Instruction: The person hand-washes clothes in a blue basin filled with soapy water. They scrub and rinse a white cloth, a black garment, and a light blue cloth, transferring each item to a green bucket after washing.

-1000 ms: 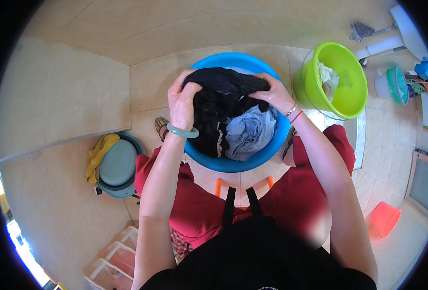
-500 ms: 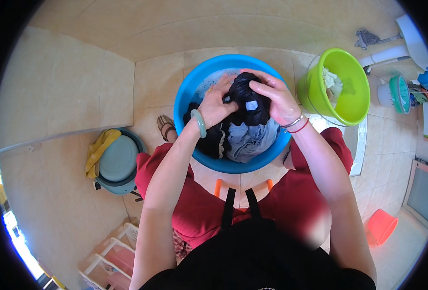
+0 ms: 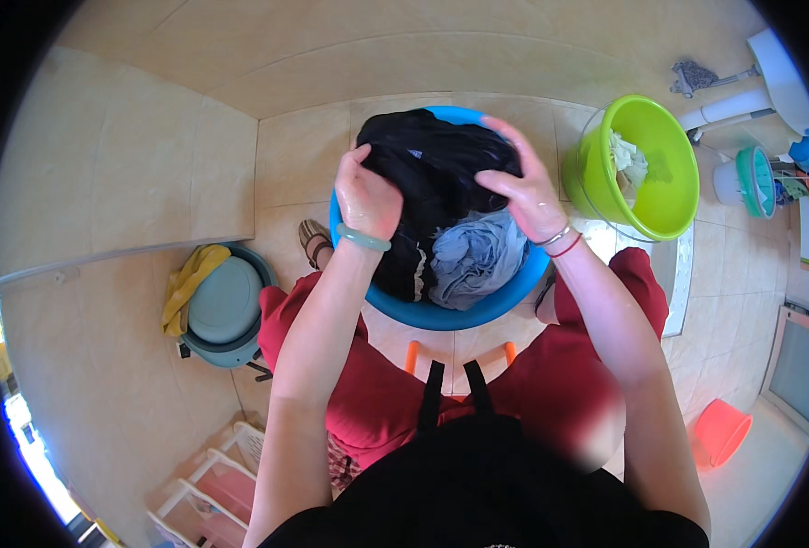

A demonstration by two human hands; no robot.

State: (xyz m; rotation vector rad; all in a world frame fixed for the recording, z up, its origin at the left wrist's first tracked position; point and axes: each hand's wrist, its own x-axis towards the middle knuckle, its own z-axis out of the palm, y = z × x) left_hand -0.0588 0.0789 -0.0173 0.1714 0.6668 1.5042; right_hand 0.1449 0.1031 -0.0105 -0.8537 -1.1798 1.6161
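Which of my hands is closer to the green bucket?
Your right hand, left of the green bucket. Your left hand is farther left, at the left edge of the dark cloth.

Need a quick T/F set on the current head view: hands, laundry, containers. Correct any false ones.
1. A black cloth garment is between the left hand and right hand. True.
2. A lime-green plastic bucket stands right of the round blue plastic basin. True.
3. The basin holds only black cloth. False: crumpled light-blue cloth lies there too.
4. The left wrist's bangle is yellow. False: a pale-green round bangle.
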